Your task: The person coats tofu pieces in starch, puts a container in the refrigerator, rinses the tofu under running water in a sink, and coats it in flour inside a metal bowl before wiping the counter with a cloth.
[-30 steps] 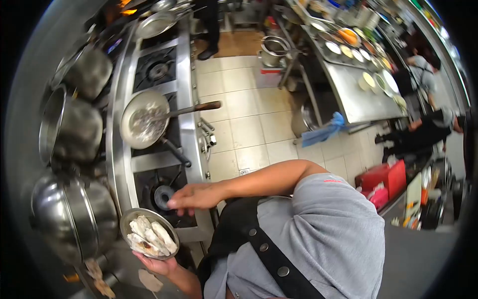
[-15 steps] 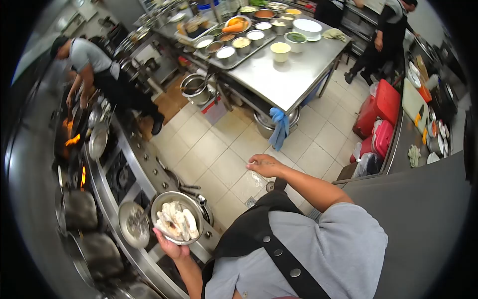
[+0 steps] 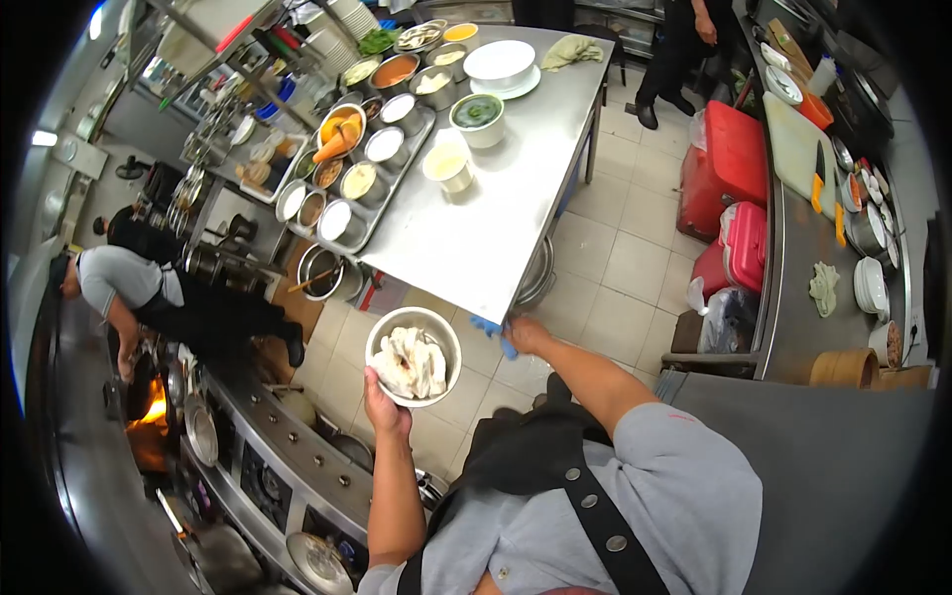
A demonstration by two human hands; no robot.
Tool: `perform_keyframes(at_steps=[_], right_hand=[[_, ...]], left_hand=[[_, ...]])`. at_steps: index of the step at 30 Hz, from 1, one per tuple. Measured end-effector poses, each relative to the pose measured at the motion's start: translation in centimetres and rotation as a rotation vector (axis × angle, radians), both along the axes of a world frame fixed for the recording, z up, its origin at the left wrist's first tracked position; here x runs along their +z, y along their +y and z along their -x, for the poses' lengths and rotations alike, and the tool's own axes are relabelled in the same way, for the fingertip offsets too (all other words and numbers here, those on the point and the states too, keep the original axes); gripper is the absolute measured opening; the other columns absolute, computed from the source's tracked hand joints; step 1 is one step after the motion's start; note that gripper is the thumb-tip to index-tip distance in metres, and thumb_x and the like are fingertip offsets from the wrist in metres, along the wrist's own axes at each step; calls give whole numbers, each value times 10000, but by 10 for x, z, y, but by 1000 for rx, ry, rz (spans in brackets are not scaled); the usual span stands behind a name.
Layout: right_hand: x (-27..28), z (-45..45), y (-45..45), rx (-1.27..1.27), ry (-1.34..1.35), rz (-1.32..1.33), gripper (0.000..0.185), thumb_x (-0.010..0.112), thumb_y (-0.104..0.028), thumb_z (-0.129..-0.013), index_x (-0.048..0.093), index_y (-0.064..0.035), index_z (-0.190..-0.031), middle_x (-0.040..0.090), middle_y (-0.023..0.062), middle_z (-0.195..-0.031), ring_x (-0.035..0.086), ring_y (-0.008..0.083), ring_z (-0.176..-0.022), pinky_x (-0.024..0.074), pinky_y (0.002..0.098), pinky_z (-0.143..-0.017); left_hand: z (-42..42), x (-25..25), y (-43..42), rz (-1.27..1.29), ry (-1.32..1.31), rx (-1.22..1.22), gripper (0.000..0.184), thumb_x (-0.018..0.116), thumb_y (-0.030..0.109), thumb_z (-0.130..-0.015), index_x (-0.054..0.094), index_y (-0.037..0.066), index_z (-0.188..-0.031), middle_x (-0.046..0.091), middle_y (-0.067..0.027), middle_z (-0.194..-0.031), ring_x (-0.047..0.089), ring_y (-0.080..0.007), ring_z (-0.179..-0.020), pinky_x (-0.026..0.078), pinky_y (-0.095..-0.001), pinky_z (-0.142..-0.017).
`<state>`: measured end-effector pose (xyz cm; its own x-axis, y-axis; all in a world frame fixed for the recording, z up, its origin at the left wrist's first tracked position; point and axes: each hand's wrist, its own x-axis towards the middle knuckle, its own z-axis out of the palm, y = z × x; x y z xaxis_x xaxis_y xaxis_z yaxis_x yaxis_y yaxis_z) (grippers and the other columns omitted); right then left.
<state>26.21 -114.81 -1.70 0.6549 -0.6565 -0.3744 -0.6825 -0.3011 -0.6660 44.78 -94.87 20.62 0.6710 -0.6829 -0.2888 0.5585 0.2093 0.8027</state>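
A round metal bowl [image 3: 453, 343] holds several whitish, floured-looking pieces [image 3: 412, 362]. My left hand [image 3: 385, 405] grips the bowl by its lower left side, over the floor beside the stove. At the near corner of the steel table, my right hand [image 3: 528, 335] is at a blue cloth or glove [image 3: 493, 327], its fingers closed on it. Part of the blue item hides behind that hand and the table corner.
The steel table [image 3: 466, 248] bears a tray [image 3: 369, 233] of containers, white bowls and a cloth. A co-worker [image 3: 129, 278] stands left by a flame [image 3: 152, 405]. Stove burners [image 3: 263, 481] lie lower left. Red coolers [image 3: 729, 174] and a counter [image 3: 793, 268] with a knife stand right.
The view has swung from the stove to the table. The bowl in my left hand has moved away from the burners. My right hand has reached the blue item at the table corner.
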Motion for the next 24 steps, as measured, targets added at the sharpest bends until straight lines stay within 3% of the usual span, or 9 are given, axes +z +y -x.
perform_keyframes(at_steps=[5, 7, 9, 11, 16, 18, 19, 23, 24], right_hand=[[66, 13, -30, 129, 130, -15, 504, 610, -446, -807, 613, -29, -1090, 630, 223, -1021, 591, 382, -971, 473, 433, -862], [18, 33, -47, 210, 8, 132, 500, 632, -439, -798, 615, -47, -1109, 612, 209, -1097, 563, 367, -1045, 446, 416, -923], [106, 61, -65, 65, 87, -12, 502, 652, -429, -795, 610, -47, -1117, 588, 203, -1146, 534, 334, -1104, 425, 396, -958], [-4, 115, -95, -256, 180, -1, 462, 681, -404, -788, 629, -29, -1054, 631, 199, -1036, 594, 303, -994, 465, 377, -893], [-20, 205, -147, -803, 57, -29, 293, 697, -300, -782, 610, -24, -739, 619, 91, -725, 577, 210, -699, 482, 323, -675], [-49, 226, -185, -732, 53, 85, 280, 649, -244, -795, 574, -1, -679, 591, 95, -646, 555, 204, -632, 446, 355, -629], [-34, 227, -202, -735, 41, -7, 365, 561, -379, -834, 666, -30, -822, 632, 203, -933, 587, 392, -838, 474, 451, -740], [-55, 211, -300, -1068, -265, -72, 219, 625, -254, -809, 643, -41, -765, 617, 65, -663, 583, 166, -628, 465, 330, -604], [-65, 203, -332, -1093, -320, -109, 233, 637, -282, -809, 660, -53, -844, 653, 93, -781, 615, 209, -747, 481, 341, -689]], left_hand=[[-31, -40, -98, -144, -22, -94, 429, 406, 302, -998, 449, -20, -1279, 531, -135, -1271, 528, -220, -1162, 414, -350, -1000], [-40, -51, -128, -172, -46, -165, 444, 415, 309, -996, 443, -28, -1284, 530, -131, -1272, 515, -212, -1172, 395, -338, -1006], [-46, -56, -153, -178, -61, -264, 472, 419, 319, -995, 432, -44, -1298, 518, -131, -1291, 489, -203, -1192, 359, -320, -1023], [-57, -77, -172, -216, -90, -277, 474, 413, 323, -995, 431, -40, -1299, 507, -135, -1303, 488, -217, -1200, 364, -330, -1027], [-55, -65, -196, -337, -150, -342, 472, 397, 303, -998, 404, -36, -1326, 490, -145, -1317, 484, -240, -1211, 370, -344, -1032], [-56, -73, -199, -378, -104, -346, 469, 386, 297, -1001, 406, -46, -1321, 500, -146, -1301, 506, -241, -1177, 399, -347, -995], [-49, -69, -202, -408, -119, -327, 468, 377, 298, -1001, 404, -42, -1322, 496, -147, -1306, 505, -245, -1180, 397, -357, -1004], [-38, -74, -199, -432, -119, -284, 524, 319, 394, -1000, 402, -5, -1329, 468, -155, -1339, 486, -281, -1209, 371, -421, -1043], [-33, -69, -202, -409, -167, -323, 550, 302, 431, -997, 401, 7, -1333, 457, -158, -1351, 476, -292, -1221, 363, -441, -1050]])
